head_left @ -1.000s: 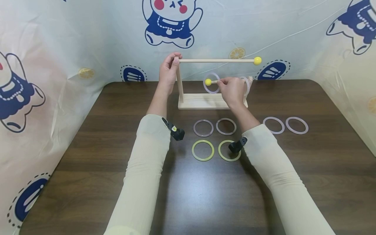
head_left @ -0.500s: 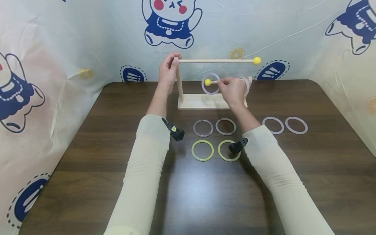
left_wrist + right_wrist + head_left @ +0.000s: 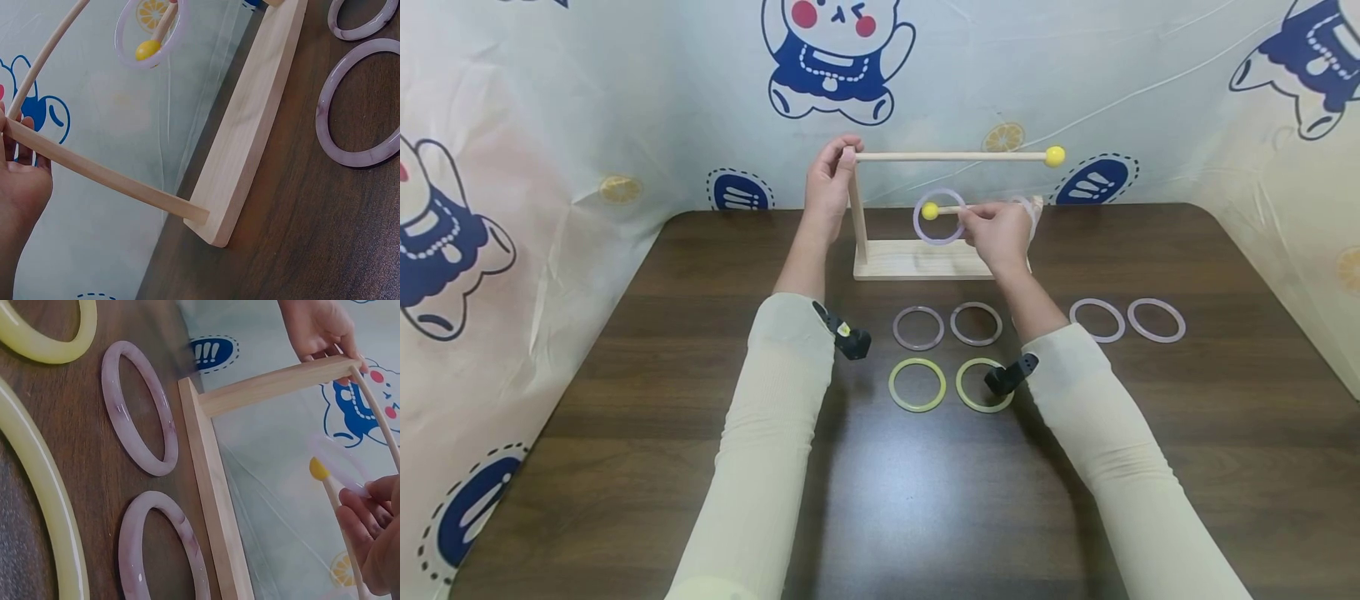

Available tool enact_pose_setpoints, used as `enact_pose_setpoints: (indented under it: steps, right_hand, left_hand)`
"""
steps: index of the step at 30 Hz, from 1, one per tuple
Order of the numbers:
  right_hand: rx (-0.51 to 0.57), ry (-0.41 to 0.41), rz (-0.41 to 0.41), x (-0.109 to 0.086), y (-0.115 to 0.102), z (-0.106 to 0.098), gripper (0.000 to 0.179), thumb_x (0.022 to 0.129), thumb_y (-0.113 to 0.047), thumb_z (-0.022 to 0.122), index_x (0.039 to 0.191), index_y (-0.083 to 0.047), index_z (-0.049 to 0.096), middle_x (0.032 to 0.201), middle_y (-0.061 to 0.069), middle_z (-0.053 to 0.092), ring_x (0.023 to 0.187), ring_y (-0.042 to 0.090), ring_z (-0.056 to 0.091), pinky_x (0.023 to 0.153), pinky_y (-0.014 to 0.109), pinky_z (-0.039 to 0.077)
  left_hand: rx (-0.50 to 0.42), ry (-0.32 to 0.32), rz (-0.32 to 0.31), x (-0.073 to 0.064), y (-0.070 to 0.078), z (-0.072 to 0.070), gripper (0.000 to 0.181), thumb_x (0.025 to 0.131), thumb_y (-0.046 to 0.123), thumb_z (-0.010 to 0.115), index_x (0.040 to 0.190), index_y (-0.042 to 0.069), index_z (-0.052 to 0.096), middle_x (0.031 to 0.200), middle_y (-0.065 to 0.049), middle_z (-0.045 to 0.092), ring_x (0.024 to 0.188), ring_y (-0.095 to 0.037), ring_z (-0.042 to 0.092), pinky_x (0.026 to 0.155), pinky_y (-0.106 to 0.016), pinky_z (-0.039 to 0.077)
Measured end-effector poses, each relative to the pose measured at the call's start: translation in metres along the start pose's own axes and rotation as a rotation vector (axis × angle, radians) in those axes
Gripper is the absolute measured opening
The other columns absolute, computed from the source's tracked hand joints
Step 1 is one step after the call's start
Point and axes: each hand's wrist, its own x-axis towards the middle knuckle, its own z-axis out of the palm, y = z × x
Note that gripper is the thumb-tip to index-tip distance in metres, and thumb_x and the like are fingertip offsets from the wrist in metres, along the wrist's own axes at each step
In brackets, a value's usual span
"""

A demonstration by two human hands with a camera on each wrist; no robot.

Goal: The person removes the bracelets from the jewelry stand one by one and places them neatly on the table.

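Observation:
A wooden rack [image 3: 925,260] has a flat base and two rods tipped with yellow balls. My left hand [image 3: 829,187] grips the top of its left post, where the upper rod [image 3: 951,157] joins. With thumb and fingers, my right hand [image 3: 1002,237] pinches a lilac bangle [image 3: 917,227] at the ball end [image 3: 929,211] of the lower rod. From the head the bangle circles the ball; how far it sits over the rod I cannot tell. Behind the right hand, another lilac bangle [image 3: 1034,218] shows partly, near the right post.
On the brown table [image 3: 700,467] before the rack lie two mottled lilac bangles [image 3: 897,340] and two yellow bangles [image 3: 892,398], one partly covered by the right wrist camera [image 3: 1011,375]. Two paler lilac bangles [image 3: 1183,331] lie to the right. A printed curtain [image 3: 647,100] hangs behind.
The right hand has turned a little and its wrist has shifted slightly right. The pinched bangle has moved slightly left and down around the ball end. My left hand keeps its place.

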Motion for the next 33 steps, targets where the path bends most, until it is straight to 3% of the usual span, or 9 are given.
enact_pose_setpoints:
  steps: [9,14,26,33]
  right_hand:
    - [0.295,-0.070,0.180,0.001,0.002,-0.007,0.022,0.085,-0.007,0.065,0.101,0.009,0.066,0.067,0.006,0.066,0.056,0.009,0.064,0.060,0.024,0.052]
    - [0.440,-0.094,0.232,-0.001,0.001,-0.011,0.019,0.084,-0.001,0.065,0.098,0.011,0.066,0.064,0.006,0.066,0.056,0.012,0.065,0.058,0.025,0.052]
    - [0.558,-0.119,0.240,-0.007,0.000,-0.018,0.007,0.082,0.004,0.063,0.080,0.003,0.069,0.062,0.007,0.066,0.052,0.013,0.064,0.053,0.025,0.052]
    - [0.614,-0.131,0.240,-0.010,0.000,-0.022,0.006,0.083,0.003,0.064,0.082,0.005,0.069,0.062,0.009,0.066,0.052,0.014,0.064,0.053,0.026,0.052]
  left_hand:
    - [-0.004,0.002,0.000,0.000,0.000,0.000,0.028,0.094,0.024,0.050,0.116,0.010,0.059,0.118,-0.001,0.058,0.110,-0.012,0.048,0.089,-0.019,0.036]
    - [-0.011,0.002,-0.001,0.000,0.000,0.000,0.028,0.094,0.024,0.050,0.117,0.010,0.059,0.118,-0.002,0.058,0.113,-0.017,0.047,0.089,-0.019,0.037]
    - [-0.011,0.003,0.012,0.000,-0.001,-0.001,0.026,0.094,0.023,0.050,0.114,0.010,0.060,0.116,-0.002,0.058,0.114,-0.020,0.046,0.087,-0.019,0.037]
    - [-0.003,0.006,0.008,0.001,0.000,0.000,0.026,0.094,0.024,0.051,0.114,0.010,0.059,0.116,-0.002,0.058,0.114,-0.021,0.046,0.088,-0.020,0.037]
